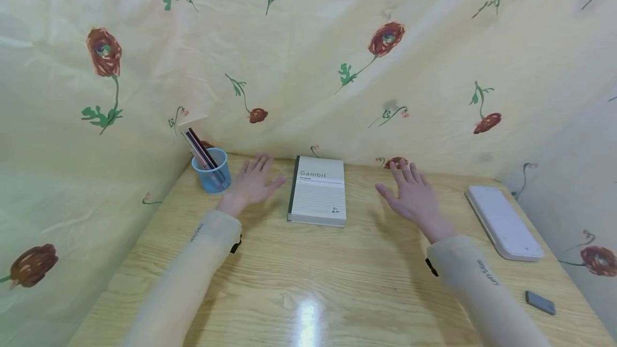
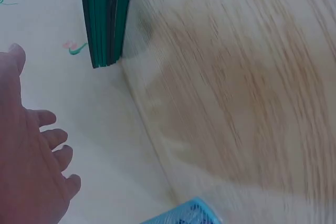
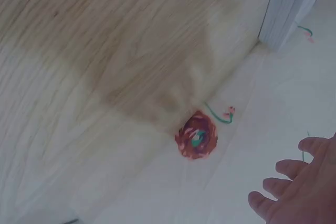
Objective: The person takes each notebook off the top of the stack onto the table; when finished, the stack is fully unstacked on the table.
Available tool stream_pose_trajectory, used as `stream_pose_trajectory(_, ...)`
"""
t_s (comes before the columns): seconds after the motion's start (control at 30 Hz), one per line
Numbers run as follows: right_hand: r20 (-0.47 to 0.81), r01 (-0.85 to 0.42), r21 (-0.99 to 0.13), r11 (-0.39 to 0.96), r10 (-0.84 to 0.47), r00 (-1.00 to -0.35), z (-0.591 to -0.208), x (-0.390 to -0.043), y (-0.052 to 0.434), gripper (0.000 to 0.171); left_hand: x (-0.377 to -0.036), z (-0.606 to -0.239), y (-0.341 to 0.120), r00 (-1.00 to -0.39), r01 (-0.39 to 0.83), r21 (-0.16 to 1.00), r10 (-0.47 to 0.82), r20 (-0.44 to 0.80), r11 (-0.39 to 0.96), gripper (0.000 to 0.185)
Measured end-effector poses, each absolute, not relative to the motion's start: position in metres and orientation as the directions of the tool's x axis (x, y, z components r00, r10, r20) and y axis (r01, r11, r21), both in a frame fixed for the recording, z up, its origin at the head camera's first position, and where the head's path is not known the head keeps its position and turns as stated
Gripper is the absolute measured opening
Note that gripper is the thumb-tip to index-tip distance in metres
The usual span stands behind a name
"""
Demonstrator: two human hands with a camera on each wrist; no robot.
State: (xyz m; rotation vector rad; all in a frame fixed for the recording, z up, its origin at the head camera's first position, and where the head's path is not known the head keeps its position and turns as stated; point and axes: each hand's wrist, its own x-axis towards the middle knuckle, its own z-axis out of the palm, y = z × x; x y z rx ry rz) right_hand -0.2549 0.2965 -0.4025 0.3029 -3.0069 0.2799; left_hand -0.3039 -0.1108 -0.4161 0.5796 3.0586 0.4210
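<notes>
A stack of notebooks (image 1: 318,197), its white top cover printed "Gambit", lies near the back of the wooden table. Dark green spines (image 2: 107,19) line its left side, and pale page edges (image 3: 294,9) face right. To the left of the stack, my left hand (image 1: 250,183) is held over the table, fingers spread and thumb toward the notebooks. On the other side my right hand (image 1: 413,200) hovers with spread fingers, its thumb also pointing inward. Gaps separate both hands from the stack, and neither holds anything.
A blue mesh cup (image 1: 214,180) with pencils or pens stands in the back left corner, close beside my left hand. At the right lie a white flat box-like object (image 1: 506,224) and a small grey block (image 1: 540,302). Flowered cloth (image 1: 308,68) hangs behind the table.
</notes>
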Motion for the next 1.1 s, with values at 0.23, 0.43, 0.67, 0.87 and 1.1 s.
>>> stream_pose_trajectory(0.23,0.138,-0.211,-0.269,0.940,-0.179,-0.974,-0.416,-0.259,0.266,0.089,-0.300,-0.423,-0.091,-0.924,0.373,0.399,0.376,0.074,0.838,0.084)
stream_pose_trajectory(0.43,0.124,-0.216,-0.339,0.916,-0.184,-0.975,-0.427,-0.261,0.239,0.085,-0.295,-0.436,-0.077,-0.938,0.332,0.465,0.340,0.069,0.821,0.083)
stream_pose_trajectory(0.67,0.090,-0.191,-0.413,0.890,-0.169,-0.982,-0.440,-0.260,0.215,0.084,-0.290,-0.451,-0.065,-0.957,0.283,0.514,0.275,0.094,0.810,0.074)
stream_pose_trajectory(0.87,0.051,-0.165,-0.528,0.833,-0.163,-0.985,-0.451,-0.259,0.208,0.081,-0.286,-0.458,-0.059,-0.965,0.257,0.582,0.238,0.110,0.772,0.059)
stream_pose_trajectory(1.1,0.089,-0.194,-0.616,0.764,-0.178,-0.980,-0.455,-0.258,0.201,0.063,-0.281,-0.457,-0.052,-0.982,0.178,0.641,0.177,0.066,0.747,0.049)
